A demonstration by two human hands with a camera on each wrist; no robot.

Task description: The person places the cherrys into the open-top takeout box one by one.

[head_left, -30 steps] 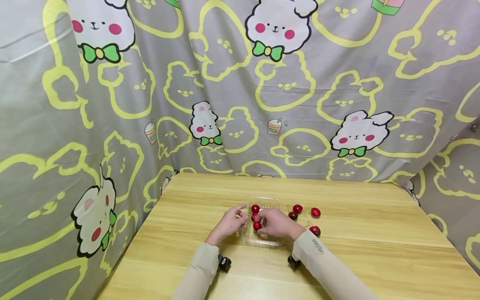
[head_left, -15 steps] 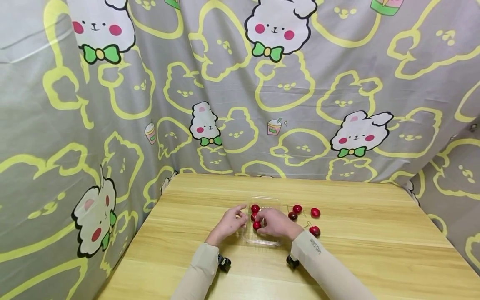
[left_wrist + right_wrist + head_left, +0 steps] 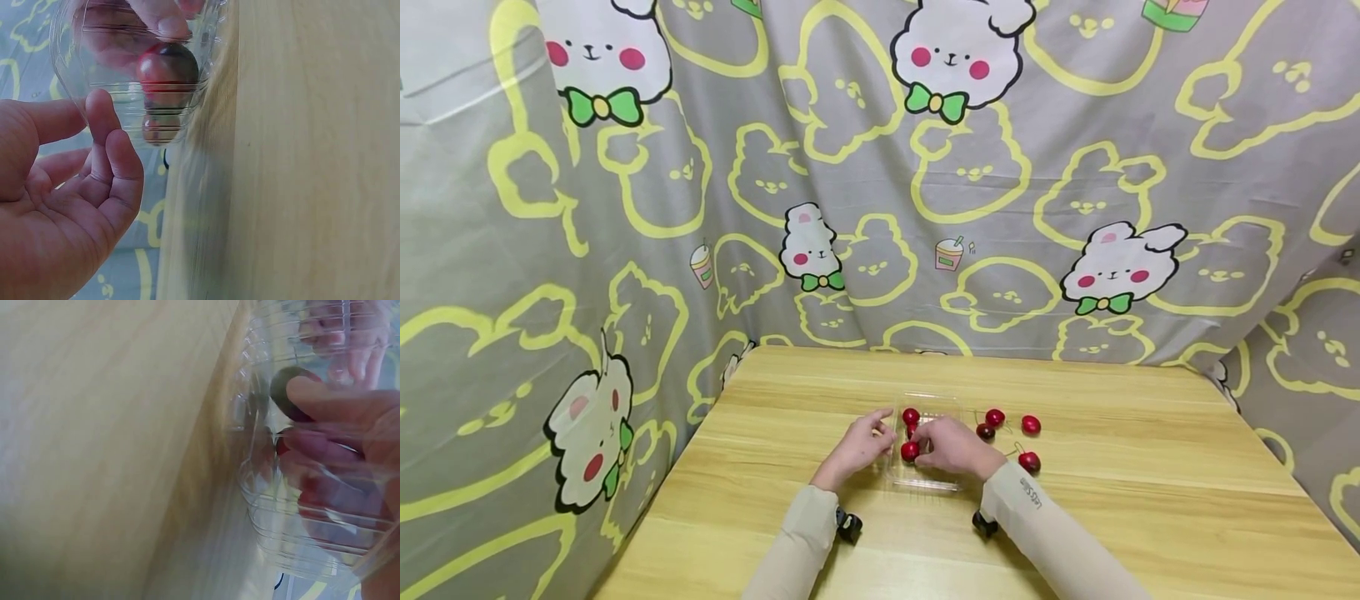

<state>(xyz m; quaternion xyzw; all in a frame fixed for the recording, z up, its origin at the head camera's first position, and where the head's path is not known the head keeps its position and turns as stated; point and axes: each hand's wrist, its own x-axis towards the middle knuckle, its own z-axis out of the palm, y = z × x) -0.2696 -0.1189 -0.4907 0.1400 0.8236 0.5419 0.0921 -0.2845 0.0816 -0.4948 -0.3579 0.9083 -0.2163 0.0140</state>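
Observation:
A clear plastic box (image 3: 936,485) stands on the table, with several red cherries along its left side. At the box's left wall is my left hand (image 3: 861,446); in the left wrist view its thumb and fingertip (image 3: 100,109) pinch the rim. My right hand (image 3: 955,447) reaches inside the box, fingers curled. In the right wrist view, its thumb lies on a dark red cherry (image 3: 284,394), with the curled fingers below it. The front cherry (image 3: 910,451) is at these fingertips, and the back cherry (image 3: 911,415) sits near the far corner. Fingers partly hide the middle cherry (image 3: 912,431).
Right of the box on the wooden table (image 3: 1120,500) lie a red cherry (image 3: 995,417), a darker cherry (image 3: 986,432), a cherry without visible stem (image 3: 1031,426) and a nearer stemmed cherry (image 3: 1030,462). A patterned curtain (image 3: 865,167) hangs behind.
The front cherry in the box has shifted slightly left at the right fingertips, and less of the middle cherry shows. The left hand and the box have stayed in place.

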